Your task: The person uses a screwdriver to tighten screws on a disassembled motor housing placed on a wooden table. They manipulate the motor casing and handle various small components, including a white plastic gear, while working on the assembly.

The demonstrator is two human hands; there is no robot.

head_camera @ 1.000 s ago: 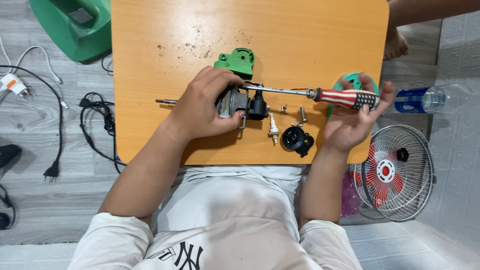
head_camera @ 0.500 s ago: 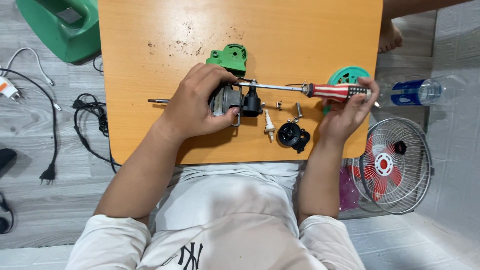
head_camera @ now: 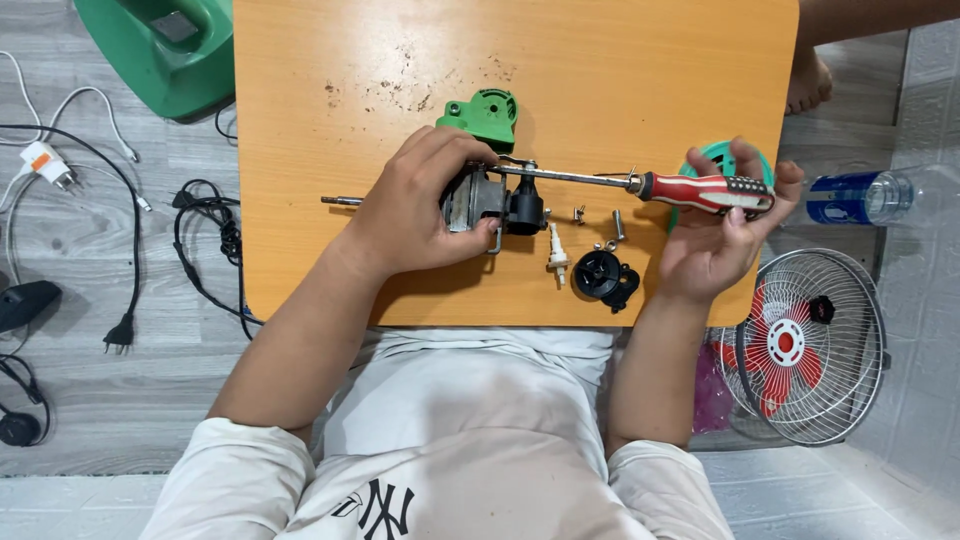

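An orange table (head_camera: 620, 60) carried the work, with a fan (head_camera: 800, 345) on the floor to its right and a green housing (head_camera: 484, 115) near its middle. The left hand (head_camera: 420, 205) was clamped around a motor (head_camera: 478, 198) at the table's centre, while the right hand (head_camera: 715, 240) gripped the red handle of a screwdriver (head_camera: 690, 190), whose tip met the motor's top. A black knob (head_camera: 603, 276), a white pin (head_camera: 556, 255) and small screws (head_camera: 580, 214) lay between the hands.

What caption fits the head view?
Left hand steadies a fan motor on an orange table; right hand holds a red-handled screwdriver.
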